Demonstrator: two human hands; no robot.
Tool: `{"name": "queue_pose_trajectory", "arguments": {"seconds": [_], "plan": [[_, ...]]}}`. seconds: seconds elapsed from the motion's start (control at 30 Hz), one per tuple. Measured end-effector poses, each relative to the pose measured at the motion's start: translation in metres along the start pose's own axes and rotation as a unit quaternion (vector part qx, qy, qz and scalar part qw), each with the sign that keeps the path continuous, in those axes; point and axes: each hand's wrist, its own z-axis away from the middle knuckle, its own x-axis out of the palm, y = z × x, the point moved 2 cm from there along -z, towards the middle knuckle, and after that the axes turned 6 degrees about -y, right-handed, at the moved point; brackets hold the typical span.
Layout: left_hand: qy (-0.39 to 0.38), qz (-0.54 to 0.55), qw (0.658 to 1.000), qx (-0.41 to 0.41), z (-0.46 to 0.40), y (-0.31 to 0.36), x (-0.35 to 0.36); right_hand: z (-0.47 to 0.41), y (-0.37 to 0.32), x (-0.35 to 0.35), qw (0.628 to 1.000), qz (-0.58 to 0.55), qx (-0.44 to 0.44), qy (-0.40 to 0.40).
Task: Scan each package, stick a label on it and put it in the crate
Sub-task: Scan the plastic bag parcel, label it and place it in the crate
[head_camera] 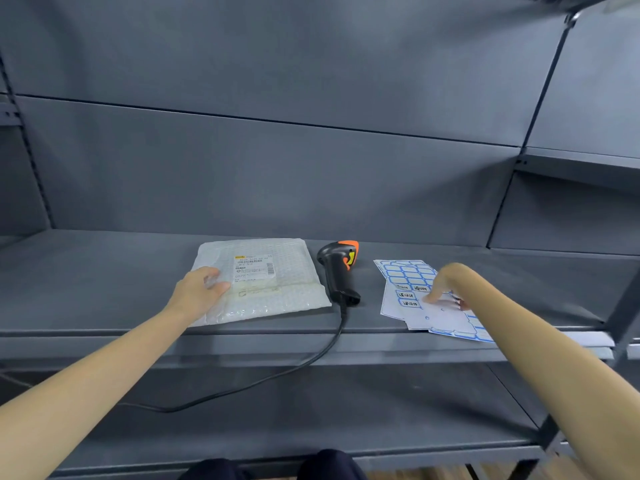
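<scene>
While the left hand lies flat, fingers relaxed, on the near-left corner of the bubble-wrap package, presumably to steady it with its printed barcode facing up, the right hand reaches onto the label sheets with fingertips pressed down, apparently working a sticker loose; whether anything is pinched cannot be told. Between package and sheets, the corded scanner rests on the grey shelf, within either hand's reach; no crate is visible.

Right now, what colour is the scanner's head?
Orange, on the black scanner; head view.
</scene>
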Motion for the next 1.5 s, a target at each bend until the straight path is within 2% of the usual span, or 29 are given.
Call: {"name": "queue_pose_trajectory", "arguments": {"seconds": [0.07,0.17,0.3,0.37,0.43,0.5,0.57,0.67,0.8,0.87,0.9,1.0,1.07,1.13,1.27,1.33,1.4,1.47,1.5], "plan": [[0.005,0.01,1.0,-0.003,0.003,0.0,0.0,-0.002,0.002,0.001,1.0,0.013,0.025,-0.005],[0.015,0.022,1.0,-0.005,0.006,0.001,0.0,0.001,0.006,-0.002,1.0,0.026,0.002,0.007],[0.027,0.026,0.999,-0.008,0.01,0.004,0.001,0.001,0.012,-0.003,0.999,-0.039,-0.01,0.031],[0.031,0.033,0.999,-0.008,0.01,0.002,0.001,-0.006,0.015,-0.006,0.989,-0.14,-0.031,0.024],[0.039,0.042,0.998,-0.009,0.01,0.001,0.001,-0.009,0.015,-0.016,0.964,-0.248,-0.081,0.058],[0.041,0.052,0.998,-0.012,0.008,0.0,-0.001,-0.002,0.012,-0.03,0.932,-0.3,-0.161,0.122],[0.028,0.064,0.997,-0.021,0.006,0.001,-0.003,0.012,-0.001,-0.04,0.899,-0.341,-0.235,0.144],[0.029,0.056,0.998,-0.027,0.003,0.005,-0.009,0.042,-0.028,-0.044,0.857,-0.365,-0.336,0.14],[0.103,0.114,0.987,0.037,0.013,0.031,-0.009,0.086,-0.068,-0.03,0.805,-0.399,-0.433,0.079],[0.103,0.19,0.975,0.058,0.016,0.044,-0.006,0.1,-0.087,-0.019,0.781,-0.404,-0.472,0.058],[0.075,0.262,0.961,0.046,0.018,0.051,-0.005,0.105,-0.096,-0.014,0.771,-0.404,-0.49,0.048],[-0.088,0.471,0.878,-0.009,0.023,0.075,0.002,0.112,-0.122,0.006,0.752,-0.403,-0.521,0.012],[-0.146,0.516,0.844,0.002,0.025,0.087,0.004,0.112,-0.134,0.02,0.746,-0.407,-0.527,-0.019],[-0.154,0.544,0.825,0.023,0.024,0.091,0.002,0.107,-0.141,0.032,0.746,-0.408,-0.524,-0.046],[-0.131,0.556,0.82,0.016,0.024,0.081,-0.001,0.095,-0.148,0.048,0.766,-0.415,-0.487,-0.06],[-0.122,0.55,0.826,0.011,0.023,0.075,0.0,0.091,-0.151,0.051,0.786,-0.411,-0.462,-0.008],[-0.115,0.551,0.827,0.004,0.024,0.074,0.003,0.088,-0.154,0.052,0.803,-0.361,-0.461,0.11],[-0.112,0.559,0.821,-0.004,0.024,0.074,0.006,0.095,-0.158,0.055,0.796,-0.293,-0.491,0.199],[-0.113,0.563,0.819,-0.004,0.023,0.075,0.007,0.1,-0.162,0.058,0.789,-0.262,-0.513,0.213]]}}
